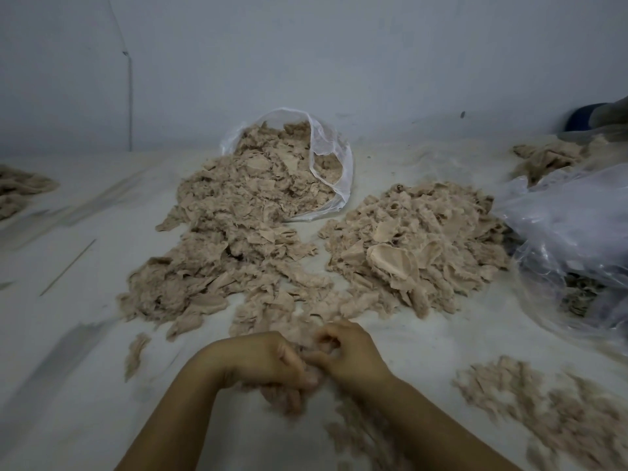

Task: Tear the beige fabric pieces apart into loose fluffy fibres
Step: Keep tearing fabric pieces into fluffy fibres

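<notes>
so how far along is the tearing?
Early. Done: a loose fluffy pile at lower right. In hand: left hand and right hand grip one clump. Left: big heap spilling from the bag, plus a second heap.

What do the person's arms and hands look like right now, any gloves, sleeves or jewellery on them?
Both forearms are bare as far as the frame shows, with no sleeves in view. The left hand and right hand wear no gloves. No watch, ring or bracelet is visible, though the hands are slightly blurred.
</notes>
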A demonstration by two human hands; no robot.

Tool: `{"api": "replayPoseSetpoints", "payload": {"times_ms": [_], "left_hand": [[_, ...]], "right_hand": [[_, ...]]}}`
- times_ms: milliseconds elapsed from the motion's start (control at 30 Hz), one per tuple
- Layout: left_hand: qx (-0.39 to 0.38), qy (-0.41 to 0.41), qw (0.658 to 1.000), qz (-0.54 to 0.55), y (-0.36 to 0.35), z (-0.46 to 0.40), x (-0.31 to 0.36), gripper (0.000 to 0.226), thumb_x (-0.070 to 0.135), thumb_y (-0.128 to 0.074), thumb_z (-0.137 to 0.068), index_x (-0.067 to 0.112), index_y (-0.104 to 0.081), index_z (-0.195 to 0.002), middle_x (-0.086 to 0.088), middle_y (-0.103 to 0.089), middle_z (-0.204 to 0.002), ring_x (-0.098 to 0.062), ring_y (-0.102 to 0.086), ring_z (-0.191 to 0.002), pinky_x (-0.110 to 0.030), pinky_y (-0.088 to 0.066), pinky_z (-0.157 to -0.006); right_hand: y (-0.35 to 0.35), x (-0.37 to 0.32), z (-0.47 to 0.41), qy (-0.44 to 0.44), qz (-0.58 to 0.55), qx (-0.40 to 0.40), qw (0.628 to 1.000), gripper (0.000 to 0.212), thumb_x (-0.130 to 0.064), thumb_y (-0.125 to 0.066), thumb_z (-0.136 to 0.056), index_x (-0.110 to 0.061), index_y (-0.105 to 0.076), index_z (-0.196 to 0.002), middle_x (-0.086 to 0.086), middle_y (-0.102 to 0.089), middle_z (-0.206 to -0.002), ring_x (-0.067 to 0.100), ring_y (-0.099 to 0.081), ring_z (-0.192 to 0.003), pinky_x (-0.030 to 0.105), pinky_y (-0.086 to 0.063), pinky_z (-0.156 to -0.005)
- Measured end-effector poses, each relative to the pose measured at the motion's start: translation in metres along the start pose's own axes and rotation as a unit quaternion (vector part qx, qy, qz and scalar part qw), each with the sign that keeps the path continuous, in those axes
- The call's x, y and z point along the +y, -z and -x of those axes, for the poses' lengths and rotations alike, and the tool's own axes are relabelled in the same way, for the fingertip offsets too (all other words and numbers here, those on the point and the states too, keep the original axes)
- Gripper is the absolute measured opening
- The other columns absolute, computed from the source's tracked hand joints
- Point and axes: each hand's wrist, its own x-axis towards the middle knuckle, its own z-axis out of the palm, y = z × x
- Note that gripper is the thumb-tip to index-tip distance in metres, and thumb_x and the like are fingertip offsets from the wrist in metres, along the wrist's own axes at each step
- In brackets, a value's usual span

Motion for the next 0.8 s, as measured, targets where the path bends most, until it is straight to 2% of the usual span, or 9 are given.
{"api": "replayPoseSetpoints", "payload": {"times_ms": [67, 167, 233, 333, 400, 467, 633, 700, 800], "left_hand": [[0.025, -0.006, 1.0, -0.002, 0.0, 0.0, -0.005, 0.021, 0.034, -0.07, -0.083, 0.014, -0.077, -0.082, 0.002, -0.073, -0.072, -0.007, -0.062, -0.066, -0.02, -0.051, -0.069], [0.226, -0.069, 0.971, -0.033, 0.002, -0.01, -0.008, 0.015, 0.034, -0.077, -0.075, 0.021, -0.076, -0.081, -0.003, -0.069, -0.07, 0.001, -0.052, -0.054, -0.013, -0.043, -0.058], [0.335, -0.125, 0.932, -0.06, 0.003, -0.02, -0.004, 0.034, 0.034, -0.081, -0.07, 0.034, -0.065, -0.099, 0.007, -0.064, -0.086, 0.002, -0.049, -0.056, -0.008, -0.039, -0.055], [0.297, -0.12, 0.947, -0.033, 0.0, -0.036, -0.002, 0.046, 0.019, -0.072, -0.083, 0.038, -0.048, -0.117, 0.016, -0.058, -0.092, -0.001, -0.056, -0.059, -0.013, -0.047, -0.057], [0.297, -0.109, 0.948, 0.016, 0.0, -0.046, -0.006, 0.016, 0.011, -0.056, -0.093, 0.022, -0.06, -0.103, 0.007, -0.06, -0.065, -0.004, -0.056, -0.05, -0.02, -0.049, -0.052], [0.328, -0.116, 0.936, 0.043, 0.002, -0.049, -0.01, 0.019, 0.01, -0.05, -0.096, 0.02, -0.063, -0.086, 0.01, -0.054, -0.049, -0.003, -0.051, -0.042, -0.022, -0.045, -0.048], [0.327, -0.172, 0.929, 0.028, -0.001, -0.051, -0.004, 0.023, 0.014, -0.052, -0.095, 0.023, -0.061, -0.076, 0.008, -0.05, -0.057, -0.006, -0.042, -0.051, -0.023, -0.035, -0.054], [0.308, -0.2, 0.93, 0.004, -0.003, -0.053, -0.003, 0.016, 0.021, -0.056, -0.093, 0.025, -0.064, -0.079, 0.004, -0.056, -0.066, -0.005, -0.048, -0.059, -0.02, -0.04, -0.059], [0.303, -0.206, 0.929, -0.046, -0.001, -0.052, -0.006, 0.014, 0.028, -0.062, -0.089, 0.022, -0.065, -0.077, 0.005, -0.054, -0.066, -0.001, -0.045, -0.058, -0.015, -0.037, -0.057]], "right_hand": [[0.0, 0.001, 0.0, 0.009, -0.019, 0.045, 0.999, 0.012, -0.027, -0.068, -0.085, -0.016, -0.064, -0.085, -0.006, -0.055, -0.083, 0.007, -0.049, -0.082, 0.015, -0.037, -0.07], [0.01, 0.001, 0.0, -0.03, -0.141, 0.093, 0.985, 0.012, -0.017, -0.064, -0.088, -0.017, -0.058, -0.078, -0.009, -0.054, -0.072, -0.003, -0.049, -0.066, 0.01, -0.038, -0.062], [0.017, -0.002, -0.001, -0.048, -0.226, 0.064, 0.971, 0.009, -0.013, -0.064, -0.089, -0.014, -0.058, -0.082, -0.003, -0.056, -0.069, 0.001, -0.05, -0.061, 0.014, -0.04, -0.062], [0.022, -0.004, 0.002, -0.052, -0.33, 0.038, 0.942, 0.007, -0.003, -0.061, -0.09, -0.01, -0.059, -0.087, 0.003, -0.058, -0.063, 0.01, -0.055, -0.055, 0.02, -0.045, -0.057], [0.026, -0.001, 0.004, -0.062, -0.375, 0.056, 0.923, 0.008, 0.001, -0.059, -0.09, -0.006, -0.059, -0.088, 0.002, -0.056, -0.059, 0.009, -0.054, -0.048, 0.018, -0.044, -0.05], [0.03, 0.002, 0.007, -0.076, -0.384, 0.065, 0.918, 0.006, -0.001, -0.061, -0.09, -0.007, -0.059, -0.089, 0.003, -0.056, -0.06, 0.008, -0.053, -0.048, 0.019, -0.043, -0.05], [0.027, 0.002, 0.007, -0.028, -0.176, 0.026, 0.984, 0.034, -0.026, -0.071, -0.083, -0.032, -0.055, -0.111, -0.009, -0.054, -0.099, 0.002, -0.055, -0.082, 0.014, -0.043, -0.073], [0.026, -0.006, 0.004, -0.007, -0.164, 0.072, 0.984, 0.014, -0.023, -0.068, -0.085, -0.033, -0.061, -0.092, -0.013, -0.059, -0.09, -0.002, -0.055, -0.079, 0.01, -0.04, -0.069], [0.026, -0.005, -0.002, -0.055, -0.225, 0.129, 0.964, 0.019, -0.014, -0.064, -0.088, -0.024, -0.06, -0.072, -0.009, -0.06, -0.071, 0.003, -0.054, -0.067, 0.018, -0.041, -0.065]]}}
